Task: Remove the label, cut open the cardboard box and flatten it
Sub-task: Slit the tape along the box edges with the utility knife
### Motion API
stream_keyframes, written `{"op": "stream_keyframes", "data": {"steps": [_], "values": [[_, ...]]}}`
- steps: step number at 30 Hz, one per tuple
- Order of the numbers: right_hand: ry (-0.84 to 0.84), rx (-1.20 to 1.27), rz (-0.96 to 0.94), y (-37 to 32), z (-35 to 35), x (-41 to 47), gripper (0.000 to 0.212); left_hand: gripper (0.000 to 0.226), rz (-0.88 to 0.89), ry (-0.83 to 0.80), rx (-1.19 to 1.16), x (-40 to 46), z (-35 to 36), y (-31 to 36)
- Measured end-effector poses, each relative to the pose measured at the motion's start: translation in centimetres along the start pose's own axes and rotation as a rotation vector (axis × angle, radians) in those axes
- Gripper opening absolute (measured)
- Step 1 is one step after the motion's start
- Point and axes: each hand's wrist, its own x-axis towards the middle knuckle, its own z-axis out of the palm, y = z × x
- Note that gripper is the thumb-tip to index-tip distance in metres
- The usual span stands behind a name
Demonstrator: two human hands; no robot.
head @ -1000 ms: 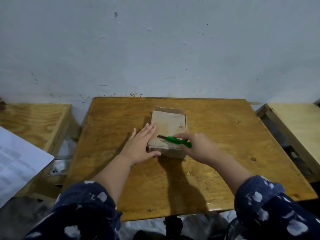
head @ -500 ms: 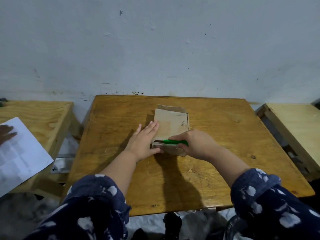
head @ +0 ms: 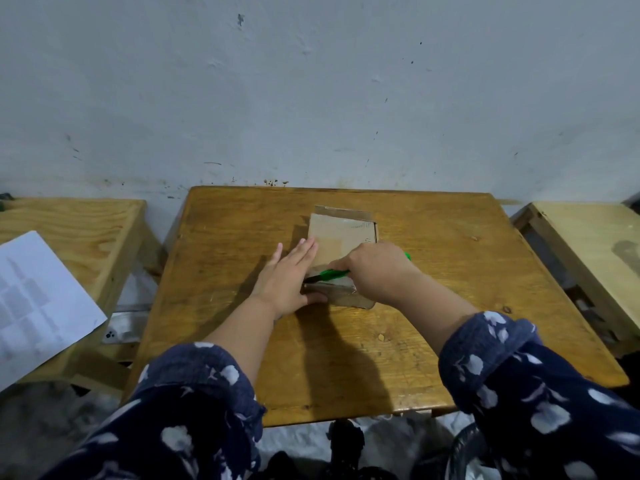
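Cardboard box [head: 337, 237], contents hidden, apparently meets green cutter [head: 332, 274].

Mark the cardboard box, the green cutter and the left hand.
cardboard box [head: 341, 237], head view, bare top face.
green cutter [head: 333, 274], head view, handle showing beside the right hand.
left hand [head: 289, 277], head view, back of the hand.

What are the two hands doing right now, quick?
Left hand: open, fingers straight, pressing on the box.
Right hand: closed round the green knife, blade at the box's near edge.
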Motion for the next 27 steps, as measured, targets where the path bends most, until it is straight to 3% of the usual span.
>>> {"op": "stream_keyframes", "data": {"steps": [7, 15, 22, 27], "values": [[-0.029, -0.026, 0.039, 0.4, -0.1, -0.9, 0.049, 0.106, -0.007, -0.008, 0.027, -0.1, -0.1, 0.0], [0.073, -0.059, 0.047, 0.0, 0.5, -1.3, 0.049, 0.106, -0.005, -0.015, 0.058, 0.0, 0.0, 0.1], [-0.002, 0.036, 0.124, 2.2, 1.4, -2.0, 0.054, 0.098, -0.005, -0.012, 0.052, 0.5, -0.2, 0.5], [0.092, 0.044, 0.131, 2.4, 1.9, -1.6, 0.056, 0.098, -0.006, -0.048, 0.069, 1.3, -0.6, 0.8]]}}
